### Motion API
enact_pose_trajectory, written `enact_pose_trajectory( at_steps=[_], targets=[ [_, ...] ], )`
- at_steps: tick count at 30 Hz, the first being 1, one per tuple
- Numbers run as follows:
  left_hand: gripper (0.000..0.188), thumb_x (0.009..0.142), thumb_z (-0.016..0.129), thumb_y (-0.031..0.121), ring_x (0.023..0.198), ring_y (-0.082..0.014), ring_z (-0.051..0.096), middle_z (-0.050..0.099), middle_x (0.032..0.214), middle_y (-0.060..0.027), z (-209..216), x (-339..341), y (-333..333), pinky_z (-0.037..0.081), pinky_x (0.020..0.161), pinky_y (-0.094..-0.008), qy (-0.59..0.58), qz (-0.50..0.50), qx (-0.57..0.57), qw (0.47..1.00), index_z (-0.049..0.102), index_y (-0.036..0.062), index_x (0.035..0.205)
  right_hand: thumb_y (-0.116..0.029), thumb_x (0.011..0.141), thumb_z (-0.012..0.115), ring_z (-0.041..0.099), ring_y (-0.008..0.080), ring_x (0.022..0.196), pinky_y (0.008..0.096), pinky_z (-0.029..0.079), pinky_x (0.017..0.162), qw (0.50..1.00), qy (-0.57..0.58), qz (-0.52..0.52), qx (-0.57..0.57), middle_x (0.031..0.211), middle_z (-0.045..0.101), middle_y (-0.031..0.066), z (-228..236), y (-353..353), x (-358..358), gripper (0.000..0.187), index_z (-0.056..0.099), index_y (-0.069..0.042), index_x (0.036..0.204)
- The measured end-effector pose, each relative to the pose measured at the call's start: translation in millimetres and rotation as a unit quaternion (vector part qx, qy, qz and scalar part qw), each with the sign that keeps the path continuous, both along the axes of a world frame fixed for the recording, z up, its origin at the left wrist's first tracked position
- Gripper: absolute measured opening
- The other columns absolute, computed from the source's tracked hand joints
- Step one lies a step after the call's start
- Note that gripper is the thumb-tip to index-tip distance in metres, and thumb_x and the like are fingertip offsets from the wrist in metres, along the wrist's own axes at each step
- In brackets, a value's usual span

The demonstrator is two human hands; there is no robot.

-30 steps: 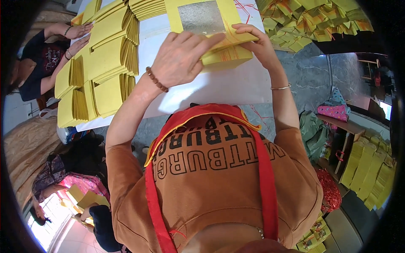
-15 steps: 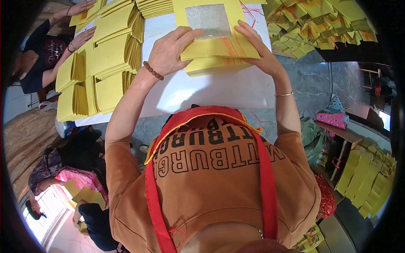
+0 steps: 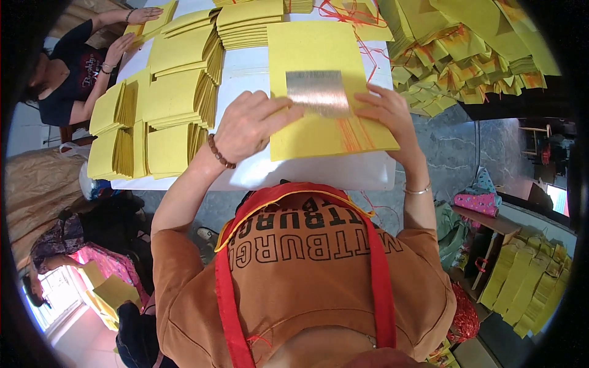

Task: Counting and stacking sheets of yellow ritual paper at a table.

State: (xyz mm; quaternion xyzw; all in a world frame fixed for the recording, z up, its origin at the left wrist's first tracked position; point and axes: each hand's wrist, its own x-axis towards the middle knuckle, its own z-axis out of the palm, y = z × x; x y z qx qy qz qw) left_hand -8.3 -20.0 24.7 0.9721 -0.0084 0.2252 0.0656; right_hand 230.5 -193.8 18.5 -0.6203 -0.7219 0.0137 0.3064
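Note:
A yellow paper sheet with a silver foil square and orange-red streaks lies flat near the table's front edge. It seems to top a pile, though its thickness is hard to judge. My left hand rests at the sheet's left side, its forefinger stretched toward the foil's lower left corner. Across from it, my right hand has its fingers extended over the right edge, beside the foil. Neither hand shows anything gripped. The left thumb is mostly hidden.
Folded yellow paper bundles stand in rows on the white table to the left. Red string lies at the back. More yellow papers are heaped on the right. Across the left side, another person's hands touch yellow paper.
The sheet's near part, raised and bent between my hands before, now lies flat. My fingers have come away from its near end and rest beside the foil. The whole view has shifted slightly.

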Motion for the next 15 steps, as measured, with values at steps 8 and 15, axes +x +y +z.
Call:
enact_pose_trajectory(
  at_steps=[8,15],
  targets=[
    [0.022,0.074,0.06,0.017,0.079,-0.0209,0.056,0.063,0.089,-0.0044,-12.6,7.3,6.9,0.042,0.068,-0.0318,-0.018,-0.041,-0.169,0.985,0.062,0.0114,0.095,-0.014,0.076,0.061,0.056,0.0244,0.099,0.034,0.038,0.086,0.986,0.131,0.019,-0.105,0.101,0.063,0.0072,-5.3,-9.4,-8.1,0.021,0.062,-0.009,0.096],
    [0.022,0.082,0.059,0.024,0.056,-0.0233,0.056,0.059,0.065,-0.0126,-11.9,20.8,12.0,0.043,0.054,-0.0325,0.117,0.171,-0.411,0.888,0.063,0.0021,0.084,-0.012,0.083,0.059,0.056,0.0099,0.071,0.0257,0.043,0.065,0.89,0.435,-0.113,-0.078,0.083,0.062,0.0045,-14.8,6.9,-22.8,0.021,0.058,-0.004,0.103]
  ],
)
